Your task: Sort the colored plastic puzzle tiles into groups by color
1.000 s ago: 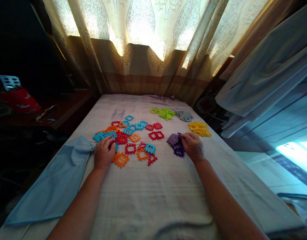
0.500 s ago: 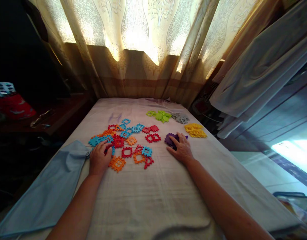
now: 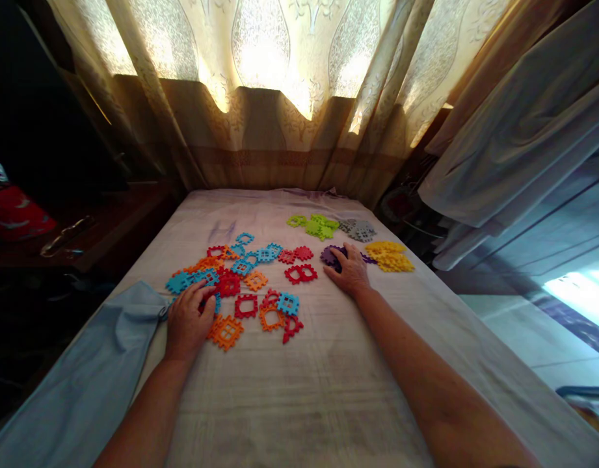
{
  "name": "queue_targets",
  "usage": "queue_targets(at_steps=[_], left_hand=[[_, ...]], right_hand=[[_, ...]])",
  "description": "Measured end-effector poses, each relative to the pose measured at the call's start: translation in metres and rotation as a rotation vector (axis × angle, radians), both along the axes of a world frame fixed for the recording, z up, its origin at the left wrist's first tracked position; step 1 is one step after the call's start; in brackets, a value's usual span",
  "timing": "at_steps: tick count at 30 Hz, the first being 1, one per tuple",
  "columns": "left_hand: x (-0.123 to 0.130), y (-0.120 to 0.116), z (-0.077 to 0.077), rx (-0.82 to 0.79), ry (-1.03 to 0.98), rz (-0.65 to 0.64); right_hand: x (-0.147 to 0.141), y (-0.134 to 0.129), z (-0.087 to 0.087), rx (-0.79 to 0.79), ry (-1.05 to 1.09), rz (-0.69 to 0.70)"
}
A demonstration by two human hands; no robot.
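Note:
My right hand (image 3: 350, 273) rests with spread fingers on a small pile of purple interlocking plastic pieces (image 3: 330, 257), partly covering them. Over at the left, my left hand (image 3: 189, 320) lies across the edge of a mixed cluster, its thumb apart from the loosely bent fingers. Blue pieces (image 3: 179, 282) and red pieces (image 3: 228, 284) lie at its fingertips, and an orange window-shaped piece (image 3: 227, 332) is just beside the thumb side. What lies under the left fingers is hidden.
Sorted piles of green (image 3: 321, 226), grey (image 3: 358, 230) and yellow pieces (image 3: 389, 257) lie at the back right of the cloth-covered table (image 3: 299, 403). A light blue cloth (image 3: 99, 364) hangs over the left edge. Curtains (image 3: 265, 130) stand behind.
My right hand has pushed the purple pieces a little toward the back, level with the yellow pile. My left hand stays at the mixed cluster. The view has shifted slightly.

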State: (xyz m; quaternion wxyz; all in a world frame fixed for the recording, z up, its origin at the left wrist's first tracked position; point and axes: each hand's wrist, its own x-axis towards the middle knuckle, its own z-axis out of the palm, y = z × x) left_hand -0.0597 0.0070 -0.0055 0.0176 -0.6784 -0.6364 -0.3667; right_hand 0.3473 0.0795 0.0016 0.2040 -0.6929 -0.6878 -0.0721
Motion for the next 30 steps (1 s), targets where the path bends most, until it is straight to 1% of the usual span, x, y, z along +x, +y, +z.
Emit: queue_targets(at_steps=[5, 9, 13, 20, 24, 30], left_hand=[[0.000, 0.000, 0.002, 0.000, 0.008, -0.010], [0.000, 0.000, 0.003, -0.003, 0.015, -0.012], [0.000, -0.001, 0.004, -0.007, 0.022, -0.012], [-0.001, -0.001, 0.004, -0.004, 0.033, -0.025], [0.001, -0.001, 0.005, -0.001, 0.036, -0.011], [0.001, -0.001, 0.005, -0.007, 0.026, -0.016]], right_hand=[[-0.004, 0.015, 0.003, -0.007, 0.017, -0.070], [-0.003, 0.016, 0.000, 0.087, 0.022, -0.112], [0.007, 0.015, -0.003, 0.176, 0.075, -0.195], [0.026, 0.026, -0.010, 0.178, 0.233, -0.308], [0.023, 0.024, -0.011, 0.150, 0.245, -0.280], [0.009, 0.014, -0.008, 0.088, 0.208, -0.239]])
